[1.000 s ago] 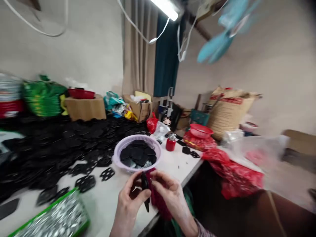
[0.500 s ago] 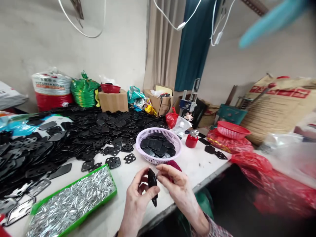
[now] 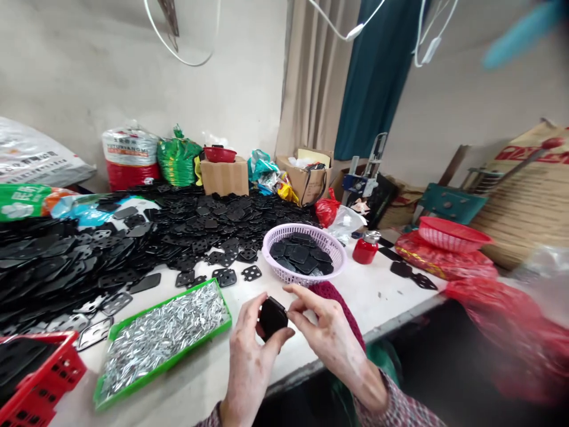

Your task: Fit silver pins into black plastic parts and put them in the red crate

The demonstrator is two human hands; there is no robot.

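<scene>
Between thumb and fingers, my left hand (image 3: 254, 350) grips a black plate (image 3: 272, 318) above the table's front edge. The fingertips of my right hand (image 3: 326, 332) are pinched together at the plate's right edge; whatever is between them is too small to make out. Just beyond the hands stands a lilac basket (image 3: 269, 255) holding several black plates. To the left, a green tray (image 3: 178, 363) is full of small silvery metal pins. A dark red knitted cloth (image 3: 340, 299) lies behind my right hand.
A large heap of black plates (image 3: 195, 222) covers the table's left and back. A red crate (image 3: 48, 385) is at the lower left. On the right are a red bottle (image 3: 366, 248), a red basket (image 3: 453, 236) and red plastic bags (image 3: 489, 302). Boxes and sacks line the wall.
The view has swung left, bringing the red crate into sight. The black plate has turned from nearly edge-on to showing its broad face. My right fingers stay at its edge.
</scene>
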